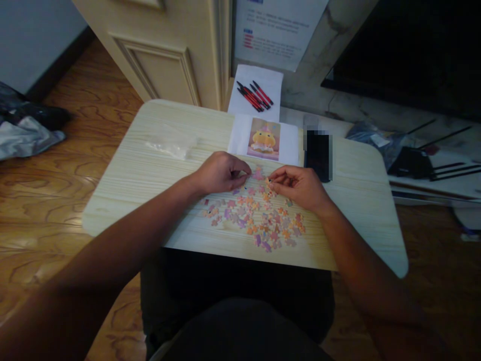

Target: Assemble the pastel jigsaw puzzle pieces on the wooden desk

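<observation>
Loose jigsaw puzzle pieces (240,213) in pink, orange and purple lie scattered over the near middle of the table. My right hand (296,184) pinches an orange puzzle piece (269,182) with a dark spot between thumb and fingertips. My left hand (224,173) is closed, thumb and fingertips together; whatever they hold, if anything, is too small to make out. Between the two hands sits a small pink cluster of pieces (258,173). Just beyond is a printed picture (264,139) of a yellow figure on a white sheet.
The light wooden table (124,165) bears a clear plastic bag (171,144) at the left and a dark phone-like object (317,155), partly pixelated, at the right. Several red and black pens (255,95) lie on paper behind. A cabinet door (161,60) stands at the back.
</observation>
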Available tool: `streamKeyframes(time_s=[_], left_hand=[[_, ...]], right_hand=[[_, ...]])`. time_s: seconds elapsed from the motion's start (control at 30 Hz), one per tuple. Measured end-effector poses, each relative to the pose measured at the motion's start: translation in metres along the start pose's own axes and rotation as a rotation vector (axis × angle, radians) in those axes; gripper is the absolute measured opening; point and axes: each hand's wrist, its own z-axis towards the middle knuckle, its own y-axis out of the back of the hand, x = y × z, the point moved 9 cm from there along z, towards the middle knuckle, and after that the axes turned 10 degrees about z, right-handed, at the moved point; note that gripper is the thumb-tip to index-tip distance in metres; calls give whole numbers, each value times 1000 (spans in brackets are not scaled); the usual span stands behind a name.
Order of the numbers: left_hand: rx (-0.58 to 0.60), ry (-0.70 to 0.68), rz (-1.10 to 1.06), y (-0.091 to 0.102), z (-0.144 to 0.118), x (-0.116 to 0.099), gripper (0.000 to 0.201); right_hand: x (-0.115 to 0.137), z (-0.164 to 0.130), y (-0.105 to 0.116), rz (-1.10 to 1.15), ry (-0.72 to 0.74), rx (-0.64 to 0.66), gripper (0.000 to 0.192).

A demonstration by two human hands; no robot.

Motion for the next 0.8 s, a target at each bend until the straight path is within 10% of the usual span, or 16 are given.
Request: streamKeyframes(time_s=[0.8], left_hand=[[49, -28, -6, -2, 0, -8, 20]], right_hand=[[3, -1, -6, -6, 5, 65, 28]])
